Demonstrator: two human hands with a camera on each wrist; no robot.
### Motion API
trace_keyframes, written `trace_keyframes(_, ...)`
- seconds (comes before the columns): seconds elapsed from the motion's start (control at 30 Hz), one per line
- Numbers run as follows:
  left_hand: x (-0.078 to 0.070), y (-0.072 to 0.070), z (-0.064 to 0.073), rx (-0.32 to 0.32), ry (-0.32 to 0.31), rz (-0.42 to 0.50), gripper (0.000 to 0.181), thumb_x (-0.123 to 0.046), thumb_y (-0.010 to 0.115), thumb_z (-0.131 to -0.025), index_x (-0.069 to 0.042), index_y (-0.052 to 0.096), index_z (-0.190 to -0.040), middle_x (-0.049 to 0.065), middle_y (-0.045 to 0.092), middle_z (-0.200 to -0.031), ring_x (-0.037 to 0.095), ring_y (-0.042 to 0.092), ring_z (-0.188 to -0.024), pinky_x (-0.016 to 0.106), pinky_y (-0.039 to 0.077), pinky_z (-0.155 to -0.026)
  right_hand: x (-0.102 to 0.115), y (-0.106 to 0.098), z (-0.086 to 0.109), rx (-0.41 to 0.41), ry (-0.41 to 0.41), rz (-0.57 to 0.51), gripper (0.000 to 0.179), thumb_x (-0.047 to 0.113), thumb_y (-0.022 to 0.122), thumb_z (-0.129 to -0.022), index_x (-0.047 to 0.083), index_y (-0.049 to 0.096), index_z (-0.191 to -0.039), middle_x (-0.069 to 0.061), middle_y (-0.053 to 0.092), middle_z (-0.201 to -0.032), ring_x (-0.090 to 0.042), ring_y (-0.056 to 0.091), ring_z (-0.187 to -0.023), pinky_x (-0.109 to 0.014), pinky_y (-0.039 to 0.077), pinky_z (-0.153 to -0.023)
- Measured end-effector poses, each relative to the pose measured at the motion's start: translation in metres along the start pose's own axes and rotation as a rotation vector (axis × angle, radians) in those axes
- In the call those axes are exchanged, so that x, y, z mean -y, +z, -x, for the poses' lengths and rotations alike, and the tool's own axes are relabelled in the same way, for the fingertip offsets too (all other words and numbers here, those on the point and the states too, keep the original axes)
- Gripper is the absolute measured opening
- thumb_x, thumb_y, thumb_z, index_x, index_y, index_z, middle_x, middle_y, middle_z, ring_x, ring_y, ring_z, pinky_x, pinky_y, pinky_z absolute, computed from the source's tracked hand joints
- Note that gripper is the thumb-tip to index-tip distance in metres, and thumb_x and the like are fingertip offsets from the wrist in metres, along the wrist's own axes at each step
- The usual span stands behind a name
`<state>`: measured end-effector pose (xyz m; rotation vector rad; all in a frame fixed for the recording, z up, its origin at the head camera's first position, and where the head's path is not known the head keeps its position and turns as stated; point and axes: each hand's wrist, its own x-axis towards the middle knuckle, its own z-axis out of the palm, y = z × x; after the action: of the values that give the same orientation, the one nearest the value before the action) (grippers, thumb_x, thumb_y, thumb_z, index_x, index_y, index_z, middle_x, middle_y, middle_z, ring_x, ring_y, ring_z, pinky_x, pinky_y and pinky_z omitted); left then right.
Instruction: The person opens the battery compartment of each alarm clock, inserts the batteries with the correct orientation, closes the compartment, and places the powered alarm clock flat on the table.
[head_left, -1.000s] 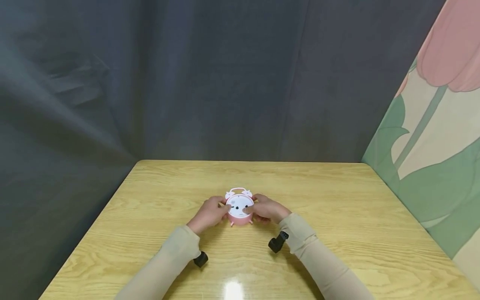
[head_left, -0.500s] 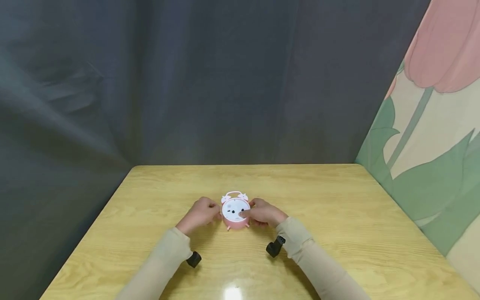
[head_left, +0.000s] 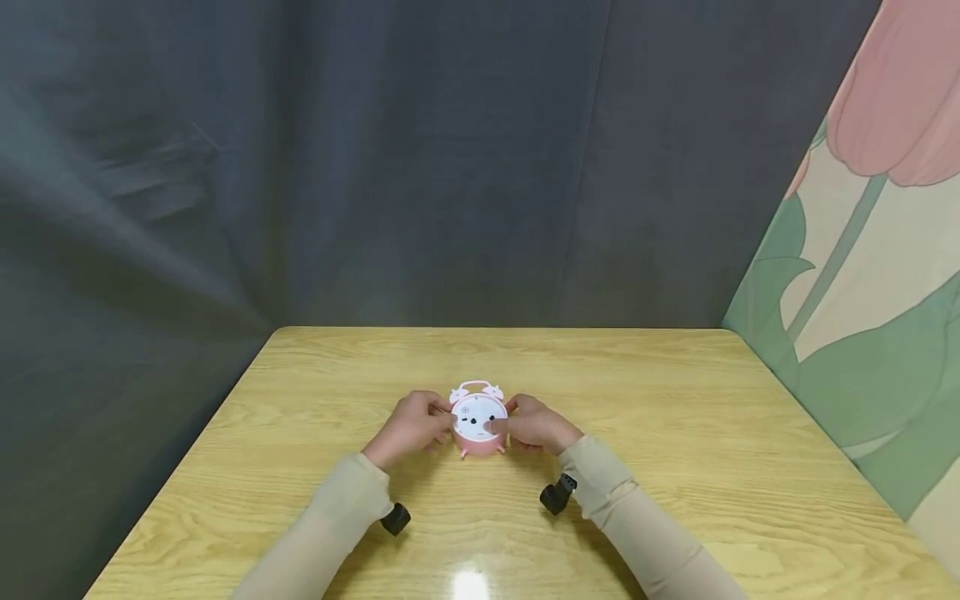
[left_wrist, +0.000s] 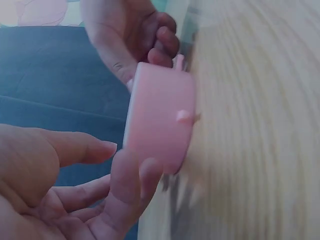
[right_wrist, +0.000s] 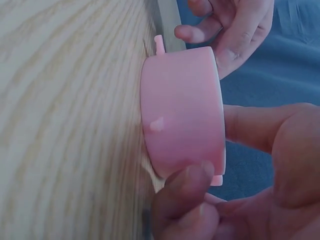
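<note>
A pink twin-bell alarm clock [head_left: 480, 410] lies on the wooden table, its white round side with small black parts facing up and its bells and handle pointing away from me. My left hand [head_left: 412, 425] is at the clock's left edge. The left wrist view shows that thumb [left_wrist: 95, 150] just off the white rim, its loosely bent fingers [left_wrist: 125, 185] overlapping the pink side. My right hand [head_left: 538, 423] holds the clock from the right. Its thumb [right_wrist: 255, 125] lies on the white side and its curled fingers [right_wrist: 185, 195] are at the pink wall.
The wood-grain table [head_left: 600, 367] reaches back to a dark curtain [head_left: 450, 167]. A panel with a printed tulip [head_left: 885, 250] stands along the right edge. Small black cameras [head_left: 557, 495] hang from both sleeved wrists.
My left hand drew away from the clock's left edge half a second ago and is now back beside it. The right hand has kept its hold with the thumb on the white side.
</note>
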<state>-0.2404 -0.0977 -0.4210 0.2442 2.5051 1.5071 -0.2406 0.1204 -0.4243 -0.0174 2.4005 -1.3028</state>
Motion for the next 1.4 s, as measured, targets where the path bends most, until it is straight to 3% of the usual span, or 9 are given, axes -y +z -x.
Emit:
trace_keyframes(0.13, -0.0012, 0.0039, 0.0011, 0.003, -0.004, 0.003, 0.022, -0.004, 0.062, -0.094, 0.007, 0.064, -0.113, 0.016, 0.067, -0.086, 0.023, 0.066, -0.064, 0.034, 0.058, -0.055, 0.0020, 0.0011, 0.0009, -0.024, 0.004, 0.021, 0.036, 0.027, 0.069, -0.094, 0.003, 0.051, -0.115, 0.003, 0.038, -0.055, -0.009, 0.030, -0.044, -0.024, 0.025, -0.044)
trace_keyframes(0.33, 0.0008, 0.0043, 0.0017, -0.026, -0.003, 0.014, 0.024, -0.007, 0.050, -0.101, 0.007, 0.070, -0.097, 0.021, 0.068, -0.079, 0.022, 0.067, -0.057, 0.032, 0.058, -0.054, 0.0009, 0.0031, 0.0024, -0.033, 0.022, 0.004, 0.035, 0.026, 0.071, -0.093, 0.004, 0.052, -0.113, 0.001, 0.041, -0.056, -0.010, 0.031, -0.045, -0.024, 0.026, -0.044)
trace_keyframes(0.53, 0.0029, 0.0045, 0.0010, -0.015, -0.007, 0.005, 0.021, -0.008, 0.056, -0.095, 0.004, 0.073, -0.096, 0.017, 0.070, -0.080, 0.023, 0.069, -0.060, 0.032, 0.059, -0.054, -0.0011, 0.0023, 0.0027, -0.030, 0.008, -0.004, 0.037, 0.027, 0.071, -0.093, 0.004, 0.051, -0.115, -0.002, 0.048, -0.061, -0.010, 0.033, -0.045, -0.024, 0.028, -0.044)
trace_keyframes(0.73, 0.0072, 0.0088, -0.0003, 0.006, -0.024, 0.015, 0.020, -0.011, 0.061, -0.097, 0.005, 0.073, -0.097, 0.014, 0.069, -0.077, 0.018, 0.067, -0.057, 0.033, 0.059, -0.054, -0.0041, 0.0027, 0.0014, -0.044, -0.024, 0.018, 0.043, 0.028, 0.071, -0.093, 0.003, 0.053, -0.123, -0.005, 0.055, -0.071, -0.011, 0.038, -0.047, -0.024, 0.032, -0.044)
trace_keyframes(1.0, 0.0067, 0.0084, -0.0001, -0.008, -0.041, 0.014, 0.021, -0.010, 0.059, -0.098, 0.006, 0.073, -0.097, 0.015, 0.069, -0.076, 0.019, 0.068, -0.057, 0.032, 0.059, -0.054, -0.0022, 0.0035, 0.0018, -0.047, -0.046, 0.028, 0.037, 0.028, 0.071, -0.093, 0.005, 0.057, -0.117, -0.002, 0.053, -0.070, -0.011, 0.038, -0.047, -0.024, 0.033, -0.045)
trace_keyframes(1.3, 0.0033, 0.0060, -0.0012, -0.014, -0.043, 0.029, 0.021, -0.010, 0.059, -0.098, 0.005, 0.073, -0.096, 0.016, 0.070, -0.076, 0.019, 0.067, -0.056, 0.033, 0.059, -0.055, 0.0025, 0.0012, 0.0066, -0.097, -0.080, 0.093, 0.037, 0.031, 0.073, -0.091, 0.005, 0.060, -0.114, -0.008, 0.061, -0.098, -0.016, 0.050, -0.063, -0.027, 0.041, -0.055)
trace_keyframes(1.4, 0.0039, 0.0060, -0.0013, -0.011, -0.050, 0.042, 0.021, -0.009, 0.058, -0.098, 0.007, 0.073, -0.099, 0.016, 0.070, -0.077, 0.019, 0.068, -0.057, 0.033, 0.059, -0.056, 0.0026, 0.0013, 0.0076, -0.103, -0.087, 0.110, 0.040, 0.032, 0.073, -0.090, 0.004, 0.059, -0.116, -0.008, 0.062, -0.099, -0.018, 0.054, -0.066, -0.028, 0.044, -0.057)
